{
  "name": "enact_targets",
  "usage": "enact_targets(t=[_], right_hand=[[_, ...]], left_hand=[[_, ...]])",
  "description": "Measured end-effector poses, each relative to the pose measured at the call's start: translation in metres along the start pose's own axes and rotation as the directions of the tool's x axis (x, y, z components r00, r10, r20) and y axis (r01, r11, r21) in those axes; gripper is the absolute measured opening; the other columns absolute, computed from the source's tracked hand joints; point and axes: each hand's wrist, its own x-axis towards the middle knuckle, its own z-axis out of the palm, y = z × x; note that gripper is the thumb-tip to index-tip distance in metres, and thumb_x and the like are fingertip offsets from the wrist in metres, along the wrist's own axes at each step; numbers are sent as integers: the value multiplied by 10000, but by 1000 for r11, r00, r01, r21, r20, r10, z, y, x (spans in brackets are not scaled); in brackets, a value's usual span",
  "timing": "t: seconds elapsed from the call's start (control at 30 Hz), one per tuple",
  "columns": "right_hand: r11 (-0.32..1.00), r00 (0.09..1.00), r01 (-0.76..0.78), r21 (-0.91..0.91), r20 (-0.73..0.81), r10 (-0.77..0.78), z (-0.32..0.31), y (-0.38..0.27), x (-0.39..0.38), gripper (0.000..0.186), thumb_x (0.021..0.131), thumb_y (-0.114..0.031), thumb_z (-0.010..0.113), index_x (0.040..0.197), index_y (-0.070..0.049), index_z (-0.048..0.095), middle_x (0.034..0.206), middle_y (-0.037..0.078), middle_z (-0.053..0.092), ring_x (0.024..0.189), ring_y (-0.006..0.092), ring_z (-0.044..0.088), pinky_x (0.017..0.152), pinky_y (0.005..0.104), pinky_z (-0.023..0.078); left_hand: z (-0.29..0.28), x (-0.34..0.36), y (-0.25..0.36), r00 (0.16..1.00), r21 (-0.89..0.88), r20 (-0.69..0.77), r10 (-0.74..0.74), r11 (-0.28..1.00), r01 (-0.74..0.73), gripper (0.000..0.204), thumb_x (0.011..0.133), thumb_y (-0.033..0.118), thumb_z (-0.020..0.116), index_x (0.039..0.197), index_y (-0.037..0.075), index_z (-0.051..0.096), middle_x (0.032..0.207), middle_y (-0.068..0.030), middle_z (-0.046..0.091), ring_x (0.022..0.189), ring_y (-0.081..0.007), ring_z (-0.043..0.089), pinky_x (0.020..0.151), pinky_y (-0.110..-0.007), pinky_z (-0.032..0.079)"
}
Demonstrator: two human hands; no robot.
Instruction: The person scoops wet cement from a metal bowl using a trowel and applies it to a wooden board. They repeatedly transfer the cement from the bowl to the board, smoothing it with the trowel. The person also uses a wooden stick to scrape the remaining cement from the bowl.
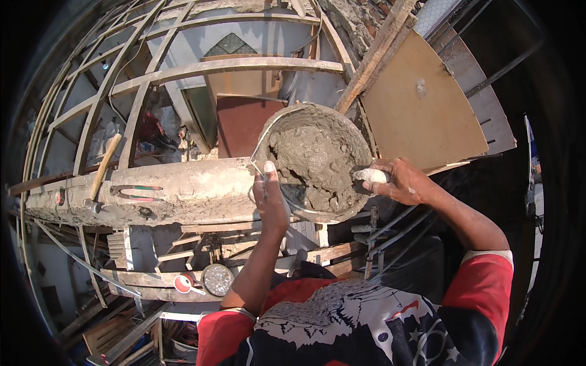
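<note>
A round bucket (pixel 317 155) full of wet grey mortar, with a wire bail along its left side, sits at the ledge's right part. My left hand (pixel 270 195) is closed on the bucket's left rim, thumb upward. My right hand (pixel 400 180) is wrapped round a pale trowel handle (pixel 372 175) at the bucket's right edge; the blade is hidden in or behind the mortar. On the rough concrete ledge (pixel 207 186) to the left lie a hammer (pixel 104 171) with a wooden handle and green-and-red handled pincers (pixel 137 194).
A wooden lattice (pixel 213 66) spans above a lower level with a red board (pixel 244 125). A tan panel (pixel 421 104) and timber post stand at the right. Below the ledge are planks, a red cup (pixel 183 283) and a round pan (pixel 217 279). Metal bars cross the right side.
</note>
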Motion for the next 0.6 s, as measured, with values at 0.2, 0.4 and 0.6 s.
enact_targets(t=[0.2, 0.4, 0.6], right_hand=[[996, 996, -51, -74, -80, 45, -4, 4, -9, 639, 928, -474, 706, 1281, 56, 644, 987, 286, 734, 971, 428, 717, 916, 472, 539], [945, 966, -70, -320, -257, -16, -6, 10, -16, 556, 929, -448, 720, 1295, -33, 659, 894, 246, 734, 884, 437, 714, 833, 505, 556], [805, 965, -122, -580, -259, -41, -14, 3, -15, 394, 885, -349, 749, 1201, -116, 707, 943, 164, 742, 804, 407, 719, 721, 496, 574]], left_hand=[[-5, 11, -7, 993, -99, -46, -106, 990, 101, 719, 1076, 502, 504, 1480, -91, 452, 1278, -186, 605, 1159, -217, 520, 1065, -364, 393], [-5, 22, -27, 994, -276, -35, -101, 957, 87, 674, 1047, 485, 587, 1487, -6, 448, 1398, -163, 564, 1218, -266, 599, 1063, -408, 491], [0, 12, 0, 987, -388, -9, -159, 910, 142, 640, 1066, 489, 535, 1479, 4, 474, 1368, -163, 580, 1202, -268, 601, 1038, -419, 499]])
